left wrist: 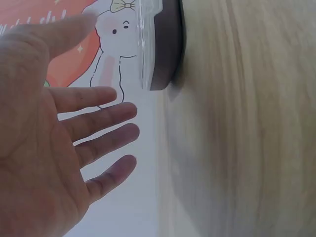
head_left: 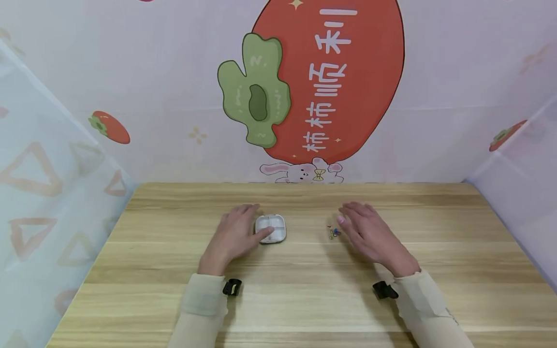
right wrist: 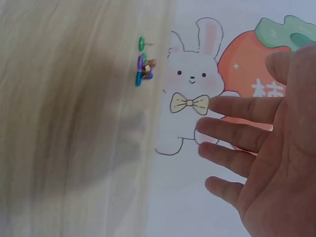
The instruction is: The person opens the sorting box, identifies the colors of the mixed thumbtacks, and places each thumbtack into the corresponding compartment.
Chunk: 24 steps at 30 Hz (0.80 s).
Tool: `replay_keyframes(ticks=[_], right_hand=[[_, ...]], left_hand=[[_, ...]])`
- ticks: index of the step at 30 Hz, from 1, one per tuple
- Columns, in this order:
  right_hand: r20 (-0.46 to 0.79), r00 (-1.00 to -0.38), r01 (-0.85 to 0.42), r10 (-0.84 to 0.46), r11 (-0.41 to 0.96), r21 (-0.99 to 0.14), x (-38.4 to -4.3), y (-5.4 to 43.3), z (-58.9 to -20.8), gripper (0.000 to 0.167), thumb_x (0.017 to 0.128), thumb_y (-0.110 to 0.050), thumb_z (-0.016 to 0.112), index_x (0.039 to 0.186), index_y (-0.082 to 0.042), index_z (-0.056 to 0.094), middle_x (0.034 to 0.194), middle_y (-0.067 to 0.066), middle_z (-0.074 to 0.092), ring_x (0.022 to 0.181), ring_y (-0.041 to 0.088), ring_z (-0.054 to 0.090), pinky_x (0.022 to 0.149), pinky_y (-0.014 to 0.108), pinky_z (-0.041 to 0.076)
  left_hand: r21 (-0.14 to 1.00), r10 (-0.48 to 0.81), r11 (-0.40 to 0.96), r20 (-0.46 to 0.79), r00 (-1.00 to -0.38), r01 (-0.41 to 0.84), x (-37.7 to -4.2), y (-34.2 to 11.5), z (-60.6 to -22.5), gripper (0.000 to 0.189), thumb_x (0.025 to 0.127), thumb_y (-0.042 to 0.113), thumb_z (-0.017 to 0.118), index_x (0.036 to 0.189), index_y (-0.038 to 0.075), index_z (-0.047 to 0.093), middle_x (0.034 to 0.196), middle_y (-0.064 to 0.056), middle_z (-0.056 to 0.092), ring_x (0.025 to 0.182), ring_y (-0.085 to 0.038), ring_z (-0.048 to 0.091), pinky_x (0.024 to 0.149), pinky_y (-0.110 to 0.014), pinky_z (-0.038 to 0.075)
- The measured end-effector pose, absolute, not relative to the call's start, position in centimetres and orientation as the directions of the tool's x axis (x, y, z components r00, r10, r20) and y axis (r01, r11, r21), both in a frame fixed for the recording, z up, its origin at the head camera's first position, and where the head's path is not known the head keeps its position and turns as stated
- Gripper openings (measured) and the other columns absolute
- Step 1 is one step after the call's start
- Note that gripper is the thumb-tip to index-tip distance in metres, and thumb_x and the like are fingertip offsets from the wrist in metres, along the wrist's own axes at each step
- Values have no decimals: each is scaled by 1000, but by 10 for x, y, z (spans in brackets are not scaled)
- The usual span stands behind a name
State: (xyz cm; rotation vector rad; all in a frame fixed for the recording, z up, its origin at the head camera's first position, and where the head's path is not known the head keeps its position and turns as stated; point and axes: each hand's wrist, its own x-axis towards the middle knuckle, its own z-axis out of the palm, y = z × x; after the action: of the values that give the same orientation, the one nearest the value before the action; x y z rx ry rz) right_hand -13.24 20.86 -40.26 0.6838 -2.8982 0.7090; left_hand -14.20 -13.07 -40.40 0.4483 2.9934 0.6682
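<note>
A small square box (head_left: 271,228) with compartments, like a pill case, lies on the wooden table. In the left wrist view its side shows a clear top and a dark base (left wrist: 168,49). My left hand (head_left: 237,235) hovers at the box's left side, fingers spread, its thumb overlapping the box in the head view. Several small coloured thumbtacks (head_left: 334,233) lie in a loose cluster to the right. One green thumbtack (right wrist: 142,44) shows its thin pin in the right wrist view. Beside the cluster my right hand (head_left: 370,232) is held with fingers extended and nothing in it.
The wooden table (head_left: 296,299) reaches back to a printed wall cloth (head_left: 174,72) with a large persimmon and a rabbit. Cloth side walls (head_left: 43,145) stand to the left and right. A dark wrist device (head_left: 385,290) sits at each cuff.
</note>
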Motion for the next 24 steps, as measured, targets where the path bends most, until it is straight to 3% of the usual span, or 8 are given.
replay_keyframes(ticks=[8,14,24], right_hand=[[158,-906,-419,-393,773,-476,-132,198,-397,42,106,-35,55,124,1,68,129,15,64,126,36,54,107,54,40],[101,-924,-369,-369,787,-494,-132,188,-389,40,100,-34,66,126,-4,68,130,12,64,129,35,53,105,54,42],[107,-912,-399,-397,791,-464,-138,182,-387,40,94,-29,74,125,-3,69,125,11,67,120,33,60,99,52,48]], left_hand=[[419,321,862,-17,-947,285,-145,-122,-405,86,83,55,78,148,7,49,149,-14,49,138,-37,44,112,-58,31],[424,361,853,-60,-931,304,-146,-117,-404,96,73,48,89,149,7,48,150,-13,48,139,-39,41,113,-58,29],[407,351,865,-69,-934,294,-147,-118,-404,96,72,42,91,149,6,47,147,-14,47,136,-39,40,109,-57,33]])
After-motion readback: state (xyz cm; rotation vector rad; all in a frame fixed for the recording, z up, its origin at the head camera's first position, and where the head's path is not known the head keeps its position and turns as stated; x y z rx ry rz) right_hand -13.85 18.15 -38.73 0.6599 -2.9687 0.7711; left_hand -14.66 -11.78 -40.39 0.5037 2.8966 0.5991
